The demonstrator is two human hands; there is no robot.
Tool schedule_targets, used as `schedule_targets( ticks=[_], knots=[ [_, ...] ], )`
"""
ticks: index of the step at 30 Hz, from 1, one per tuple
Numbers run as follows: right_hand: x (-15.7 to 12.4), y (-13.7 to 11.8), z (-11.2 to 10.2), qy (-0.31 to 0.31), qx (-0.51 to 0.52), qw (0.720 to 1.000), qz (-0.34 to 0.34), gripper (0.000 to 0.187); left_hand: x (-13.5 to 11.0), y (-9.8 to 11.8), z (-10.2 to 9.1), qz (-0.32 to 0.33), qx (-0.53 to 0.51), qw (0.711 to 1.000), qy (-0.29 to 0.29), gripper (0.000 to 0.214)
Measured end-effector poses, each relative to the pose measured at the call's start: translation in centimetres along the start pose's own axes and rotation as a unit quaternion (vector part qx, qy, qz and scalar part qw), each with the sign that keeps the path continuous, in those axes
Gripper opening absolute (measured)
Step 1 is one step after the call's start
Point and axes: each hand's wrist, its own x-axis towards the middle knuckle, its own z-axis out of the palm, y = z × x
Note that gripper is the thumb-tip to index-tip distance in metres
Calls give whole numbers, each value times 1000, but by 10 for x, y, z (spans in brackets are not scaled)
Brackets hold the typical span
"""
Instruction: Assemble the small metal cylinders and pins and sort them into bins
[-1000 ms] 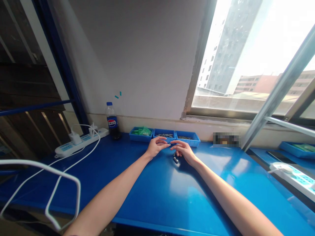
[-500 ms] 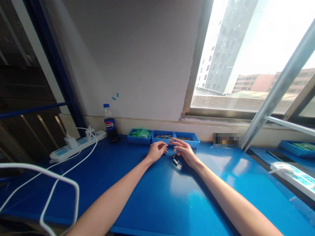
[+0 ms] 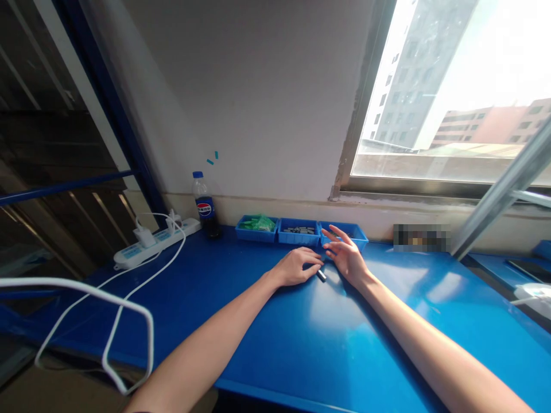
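My left hand (image 3: 299, 266) lies low over the blue table, palm down, thumb and fingers apart. Its fingertips are right at a small dark cylindrical piece with a shiny side (image 3: 321, 276); whether they touch it I cannot tell. My right hand (image 3: 348, 258) is raised to the right of that piece, fingers spread and palm turned inward, holding nothing that I can see. Behind its fingers stands a blue bin (image 3: 364, 244), partly covered by the hand. The middle blue bin (image 3: 298, 238) holds several small grey metal pieces.
A third blue bin (image 3: 257, 236) contains green plastic bags (image 3: 261, 222). Left of it stands a cola bottle (image 3: 206, 209). A white power strip (image 3: 150, 245) with plugs and a looping white cable (image 3: 151, 332) occupies the left side. A blurred-out item (image 3: 422, 237) sits by the wall.
My left hand has opened from a pinch and moved toward the dark piece. My right hand has lifted away from it, turned and spread its fingers. The view has shifted slightly.
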Motion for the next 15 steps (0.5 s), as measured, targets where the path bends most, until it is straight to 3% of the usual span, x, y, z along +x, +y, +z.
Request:
schedule_targets(
  ticks=[7, 15],
  knots=[
    [2, 2, -4, 11, 6, 1000, 14, 56, -2, -10, 3, -92, 43, 993, 55, 16],
    [5, 7, -3, 25, -1, 1000, 18, 42, 2, -17, 1, -176, -92, 971, 134, 22]
  ],
)
